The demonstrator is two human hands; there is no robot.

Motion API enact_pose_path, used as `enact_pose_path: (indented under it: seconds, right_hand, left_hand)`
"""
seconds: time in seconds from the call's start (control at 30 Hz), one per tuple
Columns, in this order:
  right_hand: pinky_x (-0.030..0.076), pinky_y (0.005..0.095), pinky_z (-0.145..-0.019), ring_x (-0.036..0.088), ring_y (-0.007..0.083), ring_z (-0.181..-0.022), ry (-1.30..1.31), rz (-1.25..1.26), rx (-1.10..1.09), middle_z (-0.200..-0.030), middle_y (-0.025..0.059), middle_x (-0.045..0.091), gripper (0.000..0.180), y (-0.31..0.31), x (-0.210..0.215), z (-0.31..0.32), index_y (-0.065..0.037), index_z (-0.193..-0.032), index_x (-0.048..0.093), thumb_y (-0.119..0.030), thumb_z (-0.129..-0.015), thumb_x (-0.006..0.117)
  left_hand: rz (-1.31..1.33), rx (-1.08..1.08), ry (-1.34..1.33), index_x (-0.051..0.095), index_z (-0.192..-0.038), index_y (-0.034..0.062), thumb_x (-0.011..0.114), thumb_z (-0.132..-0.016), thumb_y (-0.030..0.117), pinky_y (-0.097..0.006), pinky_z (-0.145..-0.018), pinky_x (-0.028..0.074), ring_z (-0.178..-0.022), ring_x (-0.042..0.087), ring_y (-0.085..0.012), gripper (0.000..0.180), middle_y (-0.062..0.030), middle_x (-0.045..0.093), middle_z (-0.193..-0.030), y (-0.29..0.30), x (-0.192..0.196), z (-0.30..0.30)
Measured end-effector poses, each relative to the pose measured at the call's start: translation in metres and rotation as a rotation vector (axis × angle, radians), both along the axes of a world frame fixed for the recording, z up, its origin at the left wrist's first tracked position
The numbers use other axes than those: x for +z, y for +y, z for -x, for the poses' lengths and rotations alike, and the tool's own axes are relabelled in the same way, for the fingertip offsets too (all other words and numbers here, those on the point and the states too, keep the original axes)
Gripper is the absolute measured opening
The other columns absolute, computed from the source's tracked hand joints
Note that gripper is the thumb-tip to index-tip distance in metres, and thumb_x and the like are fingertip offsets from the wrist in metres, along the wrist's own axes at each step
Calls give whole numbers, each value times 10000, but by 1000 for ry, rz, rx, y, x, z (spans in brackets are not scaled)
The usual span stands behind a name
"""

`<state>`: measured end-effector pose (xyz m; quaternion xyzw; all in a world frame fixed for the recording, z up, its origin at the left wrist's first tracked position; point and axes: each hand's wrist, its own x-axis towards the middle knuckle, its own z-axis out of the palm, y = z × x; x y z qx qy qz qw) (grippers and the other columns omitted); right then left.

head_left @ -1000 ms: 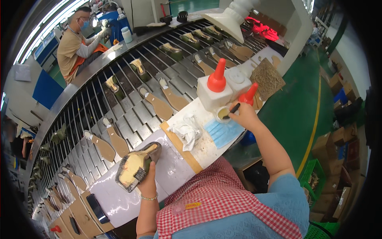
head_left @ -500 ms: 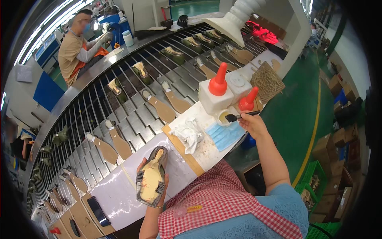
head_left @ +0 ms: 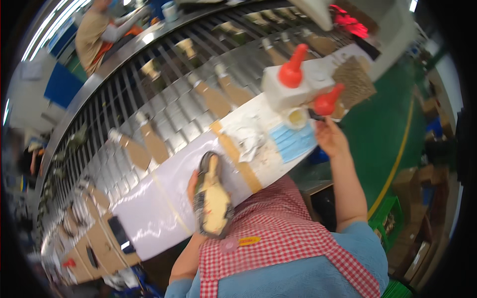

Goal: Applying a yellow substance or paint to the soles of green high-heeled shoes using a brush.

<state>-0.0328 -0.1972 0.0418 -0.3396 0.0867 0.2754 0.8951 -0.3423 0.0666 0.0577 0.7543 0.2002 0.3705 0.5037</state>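
My left hand point(head_left: 193, 187) is wrapped round a lasted shoe upper point(head_left: 215, 201), held bottom up above the table. Its underside is pale yellow with a dark rim, and most of my fingers are hidden behind it. My right hand point(head_left: 330, 136) pinches a dark brush point(head_left: 315, 115), mostly hidden and blurred, just right of a small cup of yellowish liquid point(head_left: 296, 118). Beside the brush stands a red cone-shaped nozzle point(head_left: 326, 101). A blue face mask point(head_left: 292, 141) and crumpled white tissue point(head_left: 244, 136) lie left of my right hand.
A white bottle point(head_left: 281, 88) with a red cone nozzle point(head_left: 293, 68) stands behind the cup. Beyond the table, a slatted metal conveyor point(head_left: 171, 107) carries brown soles point(head_left: 214, 99) and shoe uppers. A person point(head_left: 97, 37) sits across it. A phone point(head_left: 119, 233) lies at left.
My right hand has drawn the brush from over the cup to its right side. The shoe upper has shifted slightly right and is turned. The whole view has tilted downward.
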Motion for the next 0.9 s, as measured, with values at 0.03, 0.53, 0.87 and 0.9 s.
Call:
enact_pose_path:
  seconds: [0.03,0.53,0.87,0.9]
  right_hand:
    - [547,293,-705,657,170,-814,-47,49,-65,-889,61,673,216,-5,5,0,-63,-1080,606,-176,-897,616]
    - [461,305,-870,598,185,-972,-714,231,697,-1063,154,609,220,120,117,168,1,-963,622,28,-757,691]
    - [478,287,-804,613,180,-927,-886,379,712,-992,129,629,197,133,102,185,-12,-936,642,-8,-754,715]
    - [482,290,-789,621,192,-916,-973,424,651,-967,128,637,200,134,101,185,-15,-922,643,-14,-739,726]
  left_hand:
    - [278,-77,-73,263,-1422,134,789,-629,-32,-358,-830,542,-1111,515,-239,966,-122,474,-1264,0,-17,2]
    - [36,-16,-206,332,-1335,12,799,-673,95,-392,-1020,357,-1205,450,-338,814,-225,355,-1380,-12,-43,3]
    - [22,-112,-160,241,-1383,112,748,-713,-3,-358,-991,435,-1223,443,-262,848,-152,231,-1445,-7,-39,10]
    - [24,-114,-169,238,-1383,113,745,-713,-9,-357,-991,434,-1223,442,-261,849,-152,232,-1443,-7,-40,10]
